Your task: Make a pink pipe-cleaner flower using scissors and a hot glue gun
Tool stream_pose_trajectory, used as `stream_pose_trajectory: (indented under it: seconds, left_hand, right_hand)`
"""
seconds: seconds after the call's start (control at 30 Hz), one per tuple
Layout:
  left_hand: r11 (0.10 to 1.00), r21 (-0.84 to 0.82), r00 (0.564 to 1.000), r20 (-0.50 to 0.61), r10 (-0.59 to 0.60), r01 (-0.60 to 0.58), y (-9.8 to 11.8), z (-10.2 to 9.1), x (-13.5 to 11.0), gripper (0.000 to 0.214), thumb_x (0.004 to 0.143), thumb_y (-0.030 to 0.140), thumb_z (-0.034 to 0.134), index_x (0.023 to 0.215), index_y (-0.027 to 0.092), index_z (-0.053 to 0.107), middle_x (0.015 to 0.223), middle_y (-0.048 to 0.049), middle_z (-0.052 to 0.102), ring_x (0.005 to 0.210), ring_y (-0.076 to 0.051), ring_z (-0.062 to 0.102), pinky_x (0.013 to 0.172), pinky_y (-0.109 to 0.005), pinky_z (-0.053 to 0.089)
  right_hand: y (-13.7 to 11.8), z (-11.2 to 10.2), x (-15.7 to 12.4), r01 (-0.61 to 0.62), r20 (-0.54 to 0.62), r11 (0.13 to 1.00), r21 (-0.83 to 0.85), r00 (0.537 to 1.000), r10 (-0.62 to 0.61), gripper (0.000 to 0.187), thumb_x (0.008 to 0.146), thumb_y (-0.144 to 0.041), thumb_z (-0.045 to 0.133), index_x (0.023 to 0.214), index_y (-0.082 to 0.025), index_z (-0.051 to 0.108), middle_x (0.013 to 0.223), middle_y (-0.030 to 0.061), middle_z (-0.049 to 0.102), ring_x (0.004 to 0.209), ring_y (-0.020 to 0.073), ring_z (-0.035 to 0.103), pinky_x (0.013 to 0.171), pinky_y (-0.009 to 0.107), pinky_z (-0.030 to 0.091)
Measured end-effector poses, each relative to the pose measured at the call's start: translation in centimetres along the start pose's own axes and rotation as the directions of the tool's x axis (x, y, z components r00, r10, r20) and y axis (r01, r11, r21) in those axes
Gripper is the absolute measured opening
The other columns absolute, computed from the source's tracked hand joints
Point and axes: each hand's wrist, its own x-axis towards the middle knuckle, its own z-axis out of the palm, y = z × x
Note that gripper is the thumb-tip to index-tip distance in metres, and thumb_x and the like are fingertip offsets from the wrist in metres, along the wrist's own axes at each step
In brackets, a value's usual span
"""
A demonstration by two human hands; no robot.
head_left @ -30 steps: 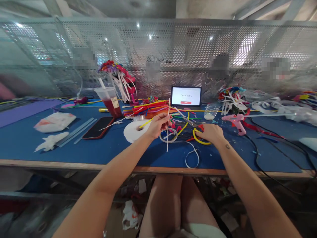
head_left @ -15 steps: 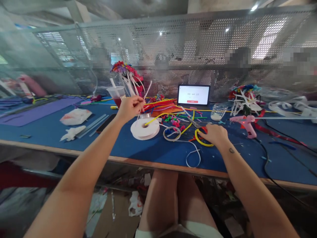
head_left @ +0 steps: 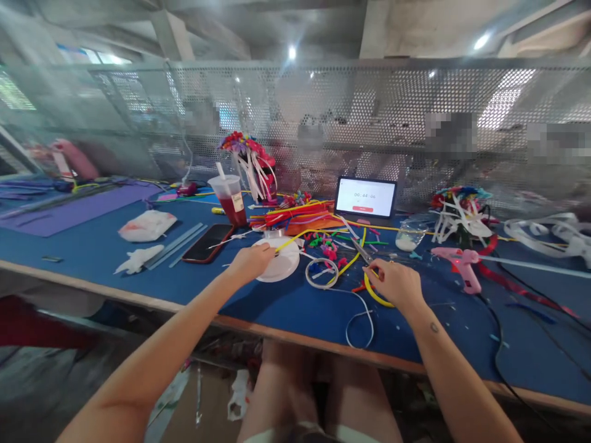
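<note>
My left hand [head_left: 253, 263] is over the left side of a white ribbon spool [head_left: 287, 267], fingers drawn together. What they hold, if anything, is hidden. A yellow pipe cleaner [head_left: 295, 237] ends by the fingertips, over the spool. Thin white strips [head_left: 236, 236] show just behind the hand. My right hand [head_left: 396, 284] is closed at the handle of scissors [head_left: 362, 251], whose blades point away to the upper left. Below its fingers curves a yellow loop [head_left: 376, 295]. Between the hands lies a ring of white ribbon [head_left: 322, 284], its loose tail [head_left: 364, 307] curling towards the table edge.
Behind are orange and red pipe cleaners [head_left: 300, 218], a tablet showing a timer [head_left: 365, 197] and a cup of red drink [head_left: 231, 200]. A phone [head_left: 207, 243] lies left. A pink glue gun [head_left: 464, 266] with a black cord [head_left: 496, 326] lies right.
My left hand has come down from holding up a thin white strip to the spool. My right hand stays at the scissors. The head view has tilted up slightly.
</note>
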Motion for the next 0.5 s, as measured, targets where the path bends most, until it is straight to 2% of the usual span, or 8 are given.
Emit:
stream_pose_trajectory:
  seconds: [0.17,0.27,0.33,0.5]
  left_hand:
    - [0.997,-0.079,0.998,-0.062,0.014,-0.019,-1.7,0.0,-0.2,0.028,0.089,0.032,0.042,0.098,0.018,0.064,0.100,-0.0099,0.066,0.080,-0.020,0.064,0.060,-0.026,0.044]
    - [0.980,-0.189,0.992,-0.121,0.045,-0.067,-2.7,-0.7,0.7,0.028,0.088,0.036,0.044,0.095,0.017,0.064,0.100,-0.0091,0.066,0.084,-0.020,0.063,0.067,-0.027,0.045]
    - [0.964,-0.250,0.991,-0.117,0.067,-0.095,-2.7,-1.4,2.2,0.026,0.086,0.034,0.046,0.092,0.018,0.065,0.092,-0.0079,0.067,0.082,-0.020,0.062,0.069,-0.027,0.044]
    - [0.916,-0.299,0.963,-0.054,0.264,-0.268,-0.9,-3.2,7.4,0.022,0.084,0.033,0.050,0.088,0.018,0.066,0.089,-0.0073,0.065,0.084,-0.020,0.061,0.068,-0.027,0.042]
  right_hand:
    - [0.3,0.7,-0.1,0.069,-0.036,0.990,0.120,0.997,-0.065,0.035,0.086,-0.049,0.042,0.083,-0.027,0.068,0.063,0.0001,0.066,0.063,0.0166,0.062,0.053,0.023,0.031]
    - [0.6,1.1,0.0,0.085,-0.047,0.972,0.217,0.996,-0.077,0.038,0.086,-0.050,0.041,0.082,-0.025,0.069,0.062,0.0014,0.066,0.060,0.0157,0.061,0.054,0.023,0.034]
    - [0.7,1.3,0.1,0.094,-0.014,0.951,0.294,0.995,-0.094,0.039,0.085,-0.050,0.041,0.079,-0.024,0.069,0.059,0.0008,0.064,0.054,0.0140,0.058,0.054,0.022,0.035]
    - [0.3,1.1,0.5,0.122,0.097,0.938,0.325,0.982,-0.161,0.032,0.085,-0.047,0.045,0.078,-0.025,0.068,0.059,-0.0020,0.064,0.054,0.0125,0.056,0.054,0.022,0.034]
